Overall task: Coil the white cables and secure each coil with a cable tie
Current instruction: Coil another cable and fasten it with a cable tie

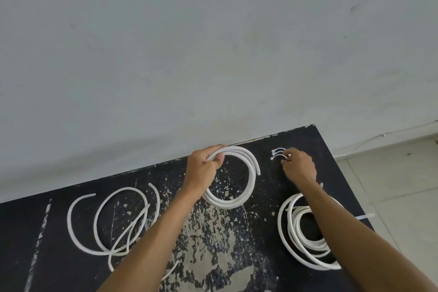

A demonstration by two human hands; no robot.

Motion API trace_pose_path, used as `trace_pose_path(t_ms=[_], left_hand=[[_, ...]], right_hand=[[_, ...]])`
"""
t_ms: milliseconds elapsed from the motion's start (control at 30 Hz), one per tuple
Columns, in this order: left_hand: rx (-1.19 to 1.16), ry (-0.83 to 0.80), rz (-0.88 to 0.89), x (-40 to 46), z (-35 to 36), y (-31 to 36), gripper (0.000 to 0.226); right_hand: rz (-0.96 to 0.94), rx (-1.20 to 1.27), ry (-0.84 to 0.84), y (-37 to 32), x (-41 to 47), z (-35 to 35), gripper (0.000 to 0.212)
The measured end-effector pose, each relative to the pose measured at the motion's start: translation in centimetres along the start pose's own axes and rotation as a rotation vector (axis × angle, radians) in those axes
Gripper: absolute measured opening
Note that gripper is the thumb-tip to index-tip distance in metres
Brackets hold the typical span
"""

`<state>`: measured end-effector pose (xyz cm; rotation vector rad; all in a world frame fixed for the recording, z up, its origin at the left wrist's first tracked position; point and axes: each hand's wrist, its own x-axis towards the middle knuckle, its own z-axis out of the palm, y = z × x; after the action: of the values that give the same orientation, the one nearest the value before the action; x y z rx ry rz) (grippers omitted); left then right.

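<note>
- On the black counter (237, 244), in the head view, the left hand (201, 168) has its grip closed around a wound white coil (246, 173), not yet tied.
- The right hand (299, 166) pinches one of the cable ties (278, 153) lying near the far edge.
- One tied coil (291, 239) seems finished at the right.
- A loose cable (99, 220) at the left is still to coil.

Even, soft daylight, moderately bright; no glare. Faint diffuse shadow on the pale grey plaster wall (166, 54) just above the worn black painted table (237, 244). Wide-angle bowing tilts the table's edge. Focus fair throughout; forearms slightly soft at bottom.
</note>
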<state>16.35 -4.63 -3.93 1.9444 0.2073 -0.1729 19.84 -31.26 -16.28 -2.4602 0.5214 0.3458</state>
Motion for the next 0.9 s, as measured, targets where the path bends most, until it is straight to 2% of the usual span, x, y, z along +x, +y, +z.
trace_pose_path(t_ms=[200,300,400,533,700,833,900], left_hand=[[-0.003,-0.005,-0.003,1.6,0.6,-0.9,0.028],[-0.01,-0.015,-0.012,1.8,0.8,-1.2,0.028],[-0.012,-0.043,-0.001,1.4,0.7,-1.3,0.029],[-0.064,-0.072,-0.014,-0.2,-0.7,-0.9,0.03],[-0.164,-0.097,0.009,-3.9,-4.7,-0.1,0.034],[-0.194,-0.093,0.065,-7.5,-9.0,0.7,0.039],[-0.196,-0.043,0.124,-9.6,-11.3,1.1,0.037]], right_hand=[[0.021,-0.146,0.05,0.1,2.2,1.5,0.027],[0.004,-0.151,0.096,0.3,2.4,1.8,0.015],[-0.025,-0.072,0.119,0.2,1.7,1.7,0.011],[-0.129,0.15,0.13,-1.6,0.0,0.4,0.005],[-0.236,0.448,-0.035,-9.2,-5.6,-3.0,0.013],[-0.282,0.597,-0.351,-15.9,-13.1,-5.1,0.004],[-0.277,0.632,-0.442,-18.5,-17.2,-5.3,0.004]])
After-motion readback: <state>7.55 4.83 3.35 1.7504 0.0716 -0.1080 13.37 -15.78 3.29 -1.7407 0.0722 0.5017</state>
